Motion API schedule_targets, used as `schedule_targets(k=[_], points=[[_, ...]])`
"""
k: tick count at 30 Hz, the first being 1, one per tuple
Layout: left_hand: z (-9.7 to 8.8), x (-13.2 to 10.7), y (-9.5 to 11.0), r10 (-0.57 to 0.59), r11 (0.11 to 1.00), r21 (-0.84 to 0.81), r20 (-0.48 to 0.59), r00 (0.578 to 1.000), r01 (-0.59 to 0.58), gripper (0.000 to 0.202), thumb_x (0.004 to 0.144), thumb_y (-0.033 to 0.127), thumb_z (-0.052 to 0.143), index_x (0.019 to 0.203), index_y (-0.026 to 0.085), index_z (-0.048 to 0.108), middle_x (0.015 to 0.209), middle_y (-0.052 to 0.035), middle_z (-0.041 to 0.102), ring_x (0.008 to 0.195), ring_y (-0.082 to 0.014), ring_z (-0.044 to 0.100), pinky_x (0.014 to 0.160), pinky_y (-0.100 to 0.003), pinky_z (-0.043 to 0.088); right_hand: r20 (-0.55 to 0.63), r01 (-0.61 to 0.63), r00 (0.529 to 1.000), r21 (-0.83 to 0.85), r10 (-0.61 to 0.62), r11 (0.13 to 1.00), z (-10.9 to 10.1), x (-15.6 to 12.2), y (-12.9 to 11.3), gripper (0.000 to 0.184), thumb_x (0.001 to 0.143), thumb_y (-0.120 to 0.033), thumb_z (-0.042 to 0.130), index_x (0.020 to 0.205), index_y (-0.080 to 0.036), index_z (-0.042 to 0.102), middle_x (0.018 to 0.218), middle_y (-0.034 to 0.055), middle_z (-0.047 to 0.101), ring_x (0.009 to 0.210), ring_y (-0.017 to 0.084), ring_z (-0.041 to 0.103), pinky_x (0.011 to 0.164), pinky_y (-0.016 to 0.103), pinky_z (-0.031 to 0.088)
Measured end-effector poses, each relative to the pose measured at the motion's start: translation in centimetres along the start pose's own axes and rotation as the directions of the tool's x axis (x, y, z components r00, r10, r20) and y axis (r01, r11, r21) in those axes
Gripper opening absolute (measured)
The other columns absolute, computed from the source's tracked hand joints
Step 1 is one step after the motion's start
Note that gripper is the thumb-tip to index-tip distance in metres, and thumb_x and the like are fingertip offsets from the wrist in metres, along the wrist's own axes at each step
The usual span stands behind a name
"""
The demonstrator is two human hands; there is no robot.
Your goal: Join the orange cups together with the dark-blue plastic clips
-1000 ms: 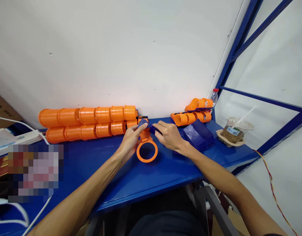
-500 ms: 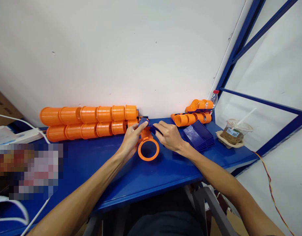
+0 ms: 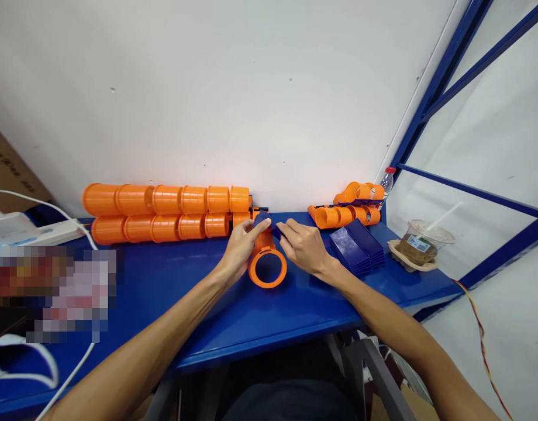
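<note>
My left hand (image 3: 240,248) is closed around an orange plastic cup-shaped part (image 3: 264,241), its thumb pressing on a dark blue plastic piece (image 3: 262,217) at the top. The part's round rim faces me, just above the table. My right hand (image 3: 306,247) pinches a blue plastic strip (image 3: 276,230) against the same part from the right. Fingers hide where the blue pieces meet the orange one. Close to my right forearm lies a fanned stack of dark blue plates (image 3: 357,245).
Two long rows of orange cups (image 3: 164,228) lie along the wall at left; shorter orange cup rows (image 3: 345,217) sit at right. A drink cup (image 3: 420,242) stands in a cardboard holder near the blue frame. A power strip (image 3: 61,233) and white cable occupy the table's left side.
The whole view has shifted slightly, so things appear a little further right. Both hands stay on the orange part, which is tilted slightly differently.
</note>
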State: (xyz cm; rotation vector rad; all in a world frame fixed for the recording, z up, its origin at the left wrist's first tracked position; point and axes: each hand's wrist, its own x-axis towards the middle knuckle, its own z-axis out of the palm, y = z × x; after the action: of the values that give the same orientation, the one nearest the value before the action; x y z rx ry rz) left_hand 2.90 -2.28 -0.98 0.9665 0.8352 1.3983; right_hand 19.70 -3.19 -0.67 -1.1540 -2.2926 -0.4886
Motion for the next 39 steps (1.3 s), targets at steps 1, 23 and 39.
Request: schedule_targets(k=[1,23,39], points=[[0.0,0.0,0.0,0.003,1.0,0.002,-0.005,1.0,-0.003,0.049,0.056,0.045,0.095,0.084,0.014,0.067,0.072,-0.0009,0.065,0.063,-0.0134,0.06,0.06,-0.025,0.047,-0.002,-0.002,1.0,0.001,0.002,1.0,0.0,0.0,-0.1,0.031,0.097,-0.013,0.047,0.118,-0.012,0.071,0.101,0.0123,0.071,0.084,0.02,0.067,0.073,0.029,0.046],[-1.0,0.4,2.8,0.024,0.933,-0.352,-0.139,0.99,-0.072,0.035,0.085,0.049,0.076,0.095,0.016,0.069,0.088,-0.0067,0.074,0.083,-0.0209,0.073,0.078,-0.03,0.06,-0.231,0.399,0.891,-0.016,-0.391,0.917,0.9,-0.7,-0.1,0.037,0.097,-0.018,0.059,0.134,-0.016,0.059,0.152,0.0226,0.054,0.142,0.031,0.052,0.108,0.048,0.054],[-0.5,-0.3,2.1,0.043,0.992,-0.115,-0.082,0.996,-0.053,0.035,0.091,0.048,0.07,0.1,0.016,0.06,0.103,-0.0121,0.067,0.099,-0.0258,0.071,0.082,-0.042,0.064,-0.046,-0.747,0.662,-0.111,0.748,0.655,-8.0,5.0,17.6,0.032,0.085,-0.047,0.075,0.089,-0.015,0.073,0.083,0.0111,0.075,0.084,0.025,0.07,0.078,0.034,0.052]])
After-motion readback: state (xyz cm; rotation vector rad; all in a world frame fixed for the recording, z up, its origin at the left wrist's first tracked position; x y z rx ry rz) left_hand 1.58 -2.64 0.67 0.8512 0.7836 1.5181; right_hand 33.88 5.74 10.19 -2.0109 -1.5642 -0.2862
